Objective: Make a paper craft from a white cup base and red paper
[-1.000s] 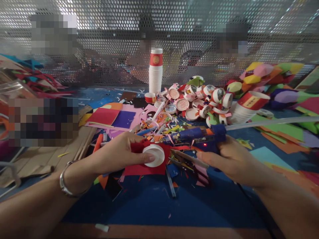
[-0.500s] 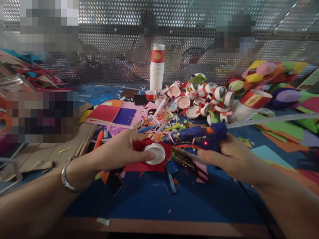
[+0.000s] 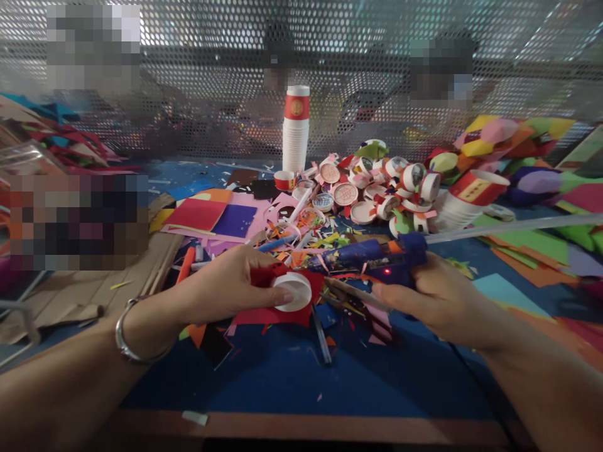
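Observation:
My left hand (image 3: pixel 245 279) is closed on a white paper cup bottom (image 3: pixel 301 290), a shallow round piece, with the thumb pressed inside it. Red paper (image 3: pixel 264 316) lies around and under that piece, and a darker red bit shows between the fingers. In my right hand (image 3: pixel 433 295) is a blue hot glue gun (image 3: pixel 362 256) with a small red light lit. Its nozzle points left, close to the cup bottom's upper edge. A clear glue stick (image 3: pixel 513 225) runs out of its back. Below the gun lie scissors (image 3: pixel 351 304), partly covered, and a pen (image 3: pixel 322 339).
Behind my hands, a pile of cut cup pieces (image 3: pixel 346 193) sits among paper scraps. A tall stack of paper cups (image 3: pixel 296 138) stands by the perforated metal screen (image 3: pixel 211 107). Another cup stack (image 3: pixel 464 198) leans at right. Cardboard (image 3: pixel 117 282) and coloured paper (image 3: pixel 195 215) lie left.
Almost nothing differs. The view has shifted very slightly; both hands keep their hold on the cup bottom and the glue gun.

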Available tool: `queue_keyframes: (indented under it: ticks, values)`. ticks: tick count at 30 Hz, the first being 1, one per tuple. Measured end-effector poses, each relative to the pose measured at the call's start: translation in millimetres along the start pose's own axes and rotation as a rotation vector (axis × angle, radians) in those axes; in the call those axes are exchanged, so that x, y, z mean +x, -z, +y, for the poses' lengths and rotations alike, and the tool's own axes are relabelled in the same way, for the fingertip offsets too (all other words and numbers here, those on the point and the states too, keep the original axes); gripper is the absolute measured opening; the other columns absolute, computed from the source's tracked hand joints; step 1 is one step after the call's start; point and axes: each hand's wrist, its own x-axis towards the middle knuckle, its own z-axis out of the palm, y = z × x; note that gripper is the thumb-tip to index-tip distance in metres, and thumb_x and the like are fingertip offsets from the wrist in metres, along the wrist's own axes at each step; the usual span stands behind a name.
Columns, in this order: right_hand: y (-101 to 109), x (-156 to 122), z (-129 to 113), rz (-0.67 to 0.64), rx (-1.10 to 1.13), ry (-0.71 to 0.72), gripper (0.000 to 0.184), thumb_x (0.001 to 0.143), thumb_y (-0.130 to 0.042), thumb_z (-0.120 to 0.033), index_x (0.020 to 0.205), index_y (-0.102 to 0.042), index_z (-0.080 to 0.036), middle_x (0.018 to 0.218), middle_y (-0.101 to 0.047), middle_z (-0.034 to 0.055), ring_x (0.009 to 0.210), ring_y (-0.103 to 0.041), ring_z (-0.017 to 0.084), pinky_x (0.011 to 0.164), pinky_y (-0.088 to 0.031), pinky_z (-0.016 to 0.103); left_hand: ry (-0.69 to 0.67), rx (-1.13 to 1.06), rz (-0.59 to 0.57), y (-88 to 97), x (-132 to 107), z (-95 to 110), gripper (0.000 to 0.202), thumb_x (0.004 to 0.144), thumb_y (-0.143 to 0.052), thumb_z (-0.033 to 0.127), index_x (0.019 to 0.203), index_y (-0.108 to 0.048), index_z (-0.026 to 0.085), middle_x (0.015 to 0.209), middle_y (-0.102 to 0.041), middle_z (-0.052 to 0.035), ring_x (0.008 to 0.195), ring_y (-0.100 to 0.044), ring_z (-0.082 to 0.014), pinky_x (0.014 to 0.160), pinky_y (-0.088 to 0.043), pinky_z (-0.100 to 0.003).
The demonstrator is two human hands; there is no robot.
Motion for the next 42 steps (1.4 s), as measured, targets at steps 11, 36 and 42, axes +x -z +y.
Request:
queue_keyframes:
  ticks: [11, 36, 42]
  values:
    - [-0.9, -2.8, 4.4, 0.024, -0.012, -0.005, 0.02, 0.091, -0.057, -0.031, 0.081, -0.074, -0.027, 0.09, -0.079, 0.004, 0.081, -0.071, 0.028, 0.074, -0.057, 0.042, 0.038, 0.009, -0.029, 1.4, -0.7, 0.9, 0.024, 0.085, -0.076, 0.043, 0.093, -0.082, 0.021, 0.083, -0.082, -0.0022, 0.07, -0.072, -0.0181, 0.062, -0.051, -0.025]
    - [4.1, -6.8, 1.7, 0.002, -0.044, 0.0, 0.021, 0.093, -0.054, -0.029, 0.08, -0.071, -0.026, 0.085, -0.075, 0.0022, 0.083, -0.07, 0.026, 0.072, -0.055, 0.037, 0.067, 0.046, -0.006, 4.8, -2.6, 1.2, 0.03, 0.086, -0.076, 0.049, 0.098, -0.082, 0.022, 0.09, -0.084, -0.003, 0.078, -0.074, -0.0181, 0.067, -0.053, -0.025]
    - [4.4, -7.5, 1.6, 0.024, -0.063, -0.011, 0.021, 0.092, -0.055, -0.03, 0.084, -0.074, -0.025, 0.088, -0.077, 0.0031, 0.079, -0.069, 0.025, 0.068, -0.054, 0.037, 0.056, 0.04, 0.021, 5.6, -2.7, 1.9, 0.025, 0.085, -0.077, 0.045, 0.098, -0.083, 0.023, 0.091, -0.084, -0.003, 0.082, -0.075, -0.019, 0.07, -0.055, -0.025]
